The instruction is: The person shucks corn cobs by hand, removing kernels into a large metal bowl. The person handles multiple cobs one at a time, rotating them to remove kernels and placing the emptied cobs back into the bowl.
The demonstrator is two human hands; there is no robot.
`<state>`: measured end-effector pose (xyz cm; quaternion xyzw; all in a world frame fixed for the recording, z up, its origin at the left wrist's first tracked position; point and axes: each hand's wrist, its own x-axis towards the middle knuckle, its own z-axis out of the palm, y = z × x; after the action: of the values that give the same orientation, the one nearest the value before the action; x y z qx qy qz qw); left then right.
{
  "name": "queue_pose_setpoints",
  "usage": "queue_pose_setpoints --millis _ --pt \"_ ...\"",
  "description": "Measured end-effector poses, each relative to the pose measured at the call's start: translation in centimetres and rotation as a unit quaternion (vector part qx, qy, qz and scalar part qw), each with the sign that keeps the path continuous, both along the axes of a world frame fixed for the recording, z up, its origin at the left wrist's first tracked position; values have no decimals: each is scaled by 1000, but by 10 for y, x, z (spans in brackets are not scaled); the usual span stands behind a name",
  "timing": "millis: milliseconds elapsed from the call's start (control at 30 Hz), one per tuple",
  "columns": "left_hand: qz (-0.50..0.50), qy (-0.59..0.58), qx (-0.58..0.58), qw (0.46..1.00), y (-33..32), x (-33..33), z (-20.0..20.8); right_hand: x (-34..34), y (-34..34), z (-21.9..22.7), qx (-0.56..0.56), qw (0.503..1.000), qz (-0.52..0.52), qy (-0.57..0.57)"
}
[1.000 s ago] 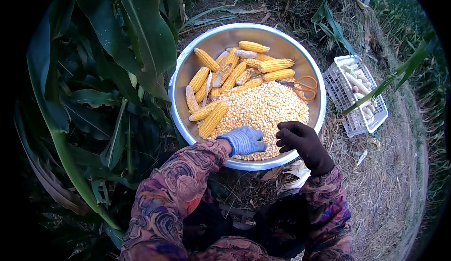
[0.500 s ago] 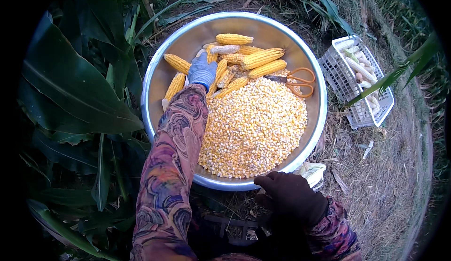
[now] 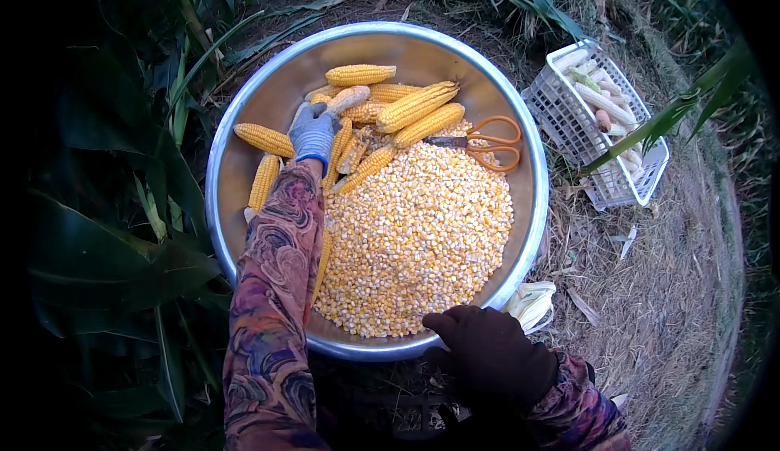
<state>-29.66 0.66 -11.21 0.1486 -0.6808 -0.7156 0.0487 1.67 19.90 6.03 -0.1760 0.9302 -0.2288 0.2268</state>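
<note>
A wide metal bowl (image 3: 539, 232) holds a heap of loose corn kernels (image 3: 414, 240) and several yellow corn cobs (image 3: 421, 106) at its far left side. My left hand (image 3: 314, 136), in a blue-grey glove, reaches in among the cobs. Its fingers close at the end of a pale, partly stripped corn cob (image 3: 348, 100), which tilts up from the others; the fingertips are partly hidden. My right hand (image 3: 491, 353), in a dark brown glove, is closed at the bowl's near rim. Whatever it may hold is hidden. Scissors (image 3: 491, 144) with orange handles lie on the kernels at the right.
To the right of the bowl, a white plastic basket (image 3: 597, 176) of pale stripped cobs stands tilted on straw-covered ground (image 3: 650, 313). A pale husk (image 3: 532, 303) lies beside the bowl's near right rim. Large green corn leaves (image 3: 97, 264) crowd the left.
The bowl and its contents sit further left and lower in view. The pale cob by my left hand has tipped from level to slanting upward. My right hand stays closed near the rim.
</note>
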Motion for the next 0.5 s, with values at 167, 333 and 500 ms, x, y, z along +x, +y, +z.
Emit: queue_pose_setpoints --millis 167,333,500 --pt "-47 49 69 995 -25 76 68 2 11 -16 -81 985 -120 96" --pt "-132 95 133 978 -19 165 135 -9 14 -17 -381 869 -301 -93" --pt "-262 304 -40 915 3 266 154 -9 -4 -2 -670 633 -325 -212"
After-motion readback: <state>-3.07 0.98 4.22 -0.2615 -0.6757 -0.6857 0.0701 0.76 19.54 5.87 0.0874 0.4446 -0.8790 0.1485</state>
